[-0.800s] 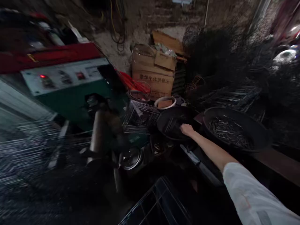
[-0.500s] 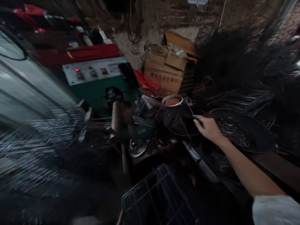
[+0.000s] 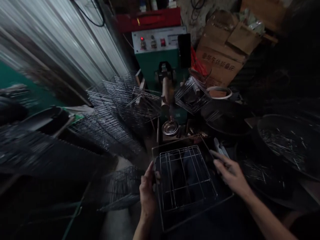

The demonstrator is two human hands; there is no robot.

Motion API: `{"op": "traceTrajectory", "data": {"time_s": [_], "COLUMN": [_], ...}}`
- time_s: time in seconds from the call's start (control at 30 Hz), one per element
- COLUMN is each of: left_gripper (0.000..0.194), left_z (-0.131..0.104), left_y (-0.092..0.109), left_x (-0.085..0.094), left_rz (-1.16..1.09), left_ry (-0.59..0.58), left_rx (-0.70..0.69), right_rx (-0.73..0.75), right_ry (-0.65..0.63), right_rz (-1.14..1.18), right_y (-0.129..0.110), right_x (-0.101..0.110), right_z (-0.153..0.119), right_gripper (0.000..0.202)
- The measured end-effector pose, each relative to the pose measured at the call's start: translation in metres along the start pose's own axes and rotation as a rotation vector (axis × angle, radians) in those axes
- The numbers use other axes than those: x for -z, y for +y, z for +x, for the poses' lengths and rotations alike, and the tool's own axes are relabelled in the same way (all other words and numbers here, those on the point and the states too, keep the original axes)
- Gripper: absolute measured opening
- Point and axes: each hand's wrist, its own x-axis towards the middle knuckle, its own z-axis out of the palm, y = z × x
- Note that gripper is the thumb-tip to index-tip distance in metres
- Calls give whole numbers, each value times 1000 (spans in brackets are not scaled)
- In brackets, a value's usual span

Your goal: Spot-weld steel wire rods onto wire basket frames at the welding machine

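Observation:
A square wire grid rack (image 3: 186,176) lies flat in front of me, low in the view. My left hand (image 3: 147,191) grips its left edge. My right hand (image 3: 228,171) is at the rack's right side and pinches a thin metal wire rod (image 3: 205,146) that points up and left toward the rack's far corner. Past the rack stands a green welding machine (image 3: 160,56) with a horizontal roller arm (image 3: 165,90) and a small metal bowl (image 3: 170,128) under it.
Piles of finished wire racks (image 3: 117,110) lean at the left. Dark round pans (image 3: 287,143) with cut wire pieces sit at the right, another pan (image 3: 225,115) behind. Cardboard boxes (image 3: 225,50) stand at the back right, corrugated sheet metal (image 3: 62,50) at the left.
My right hand lifted a wire rod out of the pan and brought it back to the rack. The view swung left and down; my left hand now shows on the rack.

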Motion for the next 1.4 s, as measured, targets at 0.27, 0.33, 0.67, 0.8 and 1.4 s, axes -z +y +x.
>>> {"op": "traceTrajectory", "data": {"time_s": [0.27, 0.33, 0.67, 0.8, 1.4], "left_gripper": [55, 57, 56, 47, 49], "left_z": [17, 24, 35, 32, 17], "left_y": [-29, -38, -50, -48, -72], "left_x": [13, 14, 28, 32, 28], "left_rz": [297, 352, 745, 886, 530], "left_ry": [-115, -144, -322, -268, -234], "left_rx": [-40, -27, -146, -153, -232], "right_rx": [-2, -10, 28, 69, 183], "right_ry": [-63, -85, -137, -144, -122], "right_rz": [-79, -73, -153, -195, -360], "right_y": [97, 106, 135, 129, 113], "right_x": [-35, -35, -37, -35, -25], "right_z": [-8, -5, -10, -12, -14], "right_gripper": [58, 62, 57, 53, 44]}}
